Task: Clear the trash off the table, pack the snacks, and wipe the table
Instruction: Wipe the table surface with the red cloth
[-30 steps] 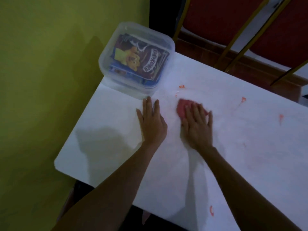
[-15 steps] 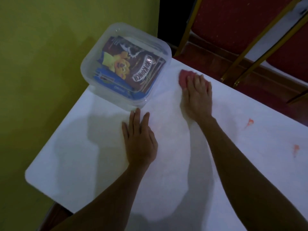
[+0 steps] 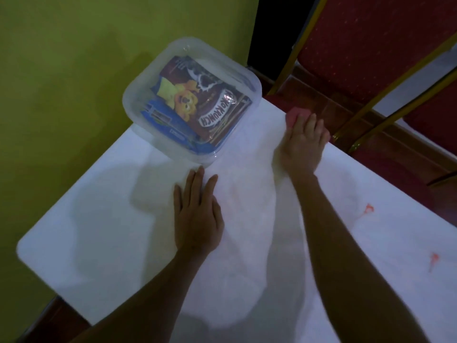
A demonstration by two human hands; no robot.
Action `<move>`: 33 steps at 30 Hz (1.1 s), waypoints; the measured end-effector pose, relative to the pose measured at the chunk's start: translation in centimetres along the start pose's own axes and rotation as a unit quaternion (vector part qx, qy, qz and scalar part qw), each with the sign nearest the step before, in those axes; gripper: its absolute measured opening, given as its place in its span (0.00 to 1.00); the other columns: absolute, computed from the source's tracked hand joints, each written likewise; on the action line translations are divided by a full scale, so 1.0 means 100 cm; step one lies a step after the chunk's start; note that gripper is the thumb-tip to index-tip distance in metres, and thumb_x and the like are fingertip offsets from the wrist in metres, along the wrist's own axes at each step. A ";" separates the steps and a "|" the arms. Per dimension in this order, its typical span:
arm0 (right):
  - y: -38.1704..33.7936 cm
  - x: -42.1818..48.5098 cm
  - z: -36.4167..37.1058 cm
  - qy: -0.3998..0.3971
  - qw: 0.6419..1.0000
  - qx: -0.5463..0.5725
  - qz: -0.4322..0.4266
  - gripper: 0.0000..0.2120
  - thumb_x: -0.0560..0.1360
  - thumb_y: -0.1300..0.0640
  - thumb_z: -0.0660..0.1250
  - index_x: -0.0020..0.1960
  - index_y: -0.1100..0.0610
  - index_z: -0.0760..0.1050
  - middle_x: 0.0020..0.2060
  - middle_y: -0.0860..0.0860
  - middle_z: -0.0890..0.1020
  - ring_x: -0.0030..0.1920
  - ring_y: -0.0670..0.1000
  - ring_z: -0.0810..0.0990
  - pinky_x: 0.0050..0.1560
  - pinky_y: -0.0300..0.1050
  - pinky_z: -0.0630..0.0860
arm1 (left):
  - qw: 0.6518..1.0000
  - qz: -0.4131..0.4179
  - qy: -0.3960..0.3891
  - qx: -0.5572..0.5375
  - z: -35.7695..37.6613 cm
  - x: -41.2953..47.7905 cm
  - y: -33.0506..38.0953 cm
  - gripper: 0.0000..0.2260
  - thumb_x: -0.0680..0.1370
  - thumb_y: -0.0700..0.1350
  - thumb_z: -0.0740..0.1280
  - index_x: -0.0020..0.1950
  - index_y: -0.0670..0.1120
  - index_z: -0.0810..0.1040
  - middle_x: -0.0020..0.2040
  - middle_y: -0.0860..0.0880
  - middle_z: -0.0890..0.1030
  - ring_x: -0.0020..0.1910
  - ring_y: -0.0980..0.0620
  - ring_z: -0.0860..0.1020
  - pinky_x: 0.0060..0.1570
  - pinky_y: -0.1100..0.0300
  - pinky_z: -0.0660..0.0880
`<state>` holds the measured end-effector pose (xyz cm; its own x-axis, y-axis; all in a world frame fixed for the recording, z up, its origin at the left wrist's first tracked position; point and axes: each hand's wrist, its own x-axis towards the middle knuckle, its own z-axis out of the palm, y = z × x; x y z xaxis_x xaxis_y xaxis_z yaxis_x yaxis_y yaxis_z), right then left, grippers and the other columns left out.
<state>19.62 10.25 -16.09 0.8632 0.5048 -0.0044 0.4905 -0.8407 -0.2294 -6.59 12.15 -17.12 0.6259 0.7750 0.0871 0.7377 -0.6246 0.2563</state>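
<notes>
My right hand (image 3: pixel 300 147) presses a pink cloth (image 3: pixel 294 116) flat against the white table (image 3: pixel 111 219) at its far edge; only the cloth's far end shows past my fingers. My left hand (image 3: pixel 197 214) lies flat on the table, fingers together, just below the clear plastic container (image 3: pixel 138 100). The container stands at the table's far left corner with its lid on, and snack packets (image 3: pixel 210 107) lie inside it, a brown Koko Krunch one on top. Two small red smears (image 3: pixel 368 209) (image 3: pixel 432 259) mark the table on the right.
A yellow-green wall (image 3: pixel 61 82) runs along the table's left side. Red upholstered chairs with gold frames (image 3: pixel 358 53) stand just beyond the table's far edge. The table's rounded near-left corner (image 3: pixel 23 243) is in view.
My right hand has slid the pink cloth from the table's middle up to its far edge. The red specks near the container are gone. My left hand has stayed flat.
</notes>
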 end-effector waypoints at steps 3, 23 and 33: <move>-0.046 -0.058 0.007 0.056 0.997 0.021 -0.058 0.28 0.76 0.61 0.59 0.77 0.61 0.63 0.73 0.62 0.68 0.76 0.64 0.61 0.76 0.62 0.54 | 1.000 -0.007 -0.018 0.007 -0.001 -0.001 0.001 0.22 0.81 0.46 0.54 0.76 0.49 0.67 0.79 0.44 0.62 0.80 0.46 0.55 0.76 0.41 0.55; 0.010 -0.138 -0.001 -0.033 0.926 0.079 -0.368 0.20 0.83 0.54 0.59 0.73 0.57 0.71 0.73 0.56 0.71 0.76 0.55 0.65 0.79 0.54 0.57 | 1.000 -0.004 -0.001 -0.009 -0.001 -0.001 0.000 0.23 0.80 0.45 0.54 0.76 0.49 0.67 0.79 0.45 0.61 0.80 0.47 0.55 0.76 0.40 0.53; 0.093 -0.152 -0.023 0.077 0.994 0.042 0.059 0.24 0.84 0.54 0.50 0.78 0.57 0.62 0.77 0.56 0.65 0.78 0.58 0.59 0.78 0.55 0.56 | 0.999 0.045 0.007 0.015 0.012 -0.012 0.020 0.24 0.82 0.47 0.52 0.77 0.40 0.64 0.79 0.37 0.61 0.79 0.40 0.58 0.75 0.37 0.54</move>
<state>11.31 -5.71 -15.93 0.9256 0.3619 0.1107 0.3780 -0.8701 -0.3162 -5.56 9.84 -17.90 0.6867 0.7165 0.1225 0.6856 -0.6944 0.2186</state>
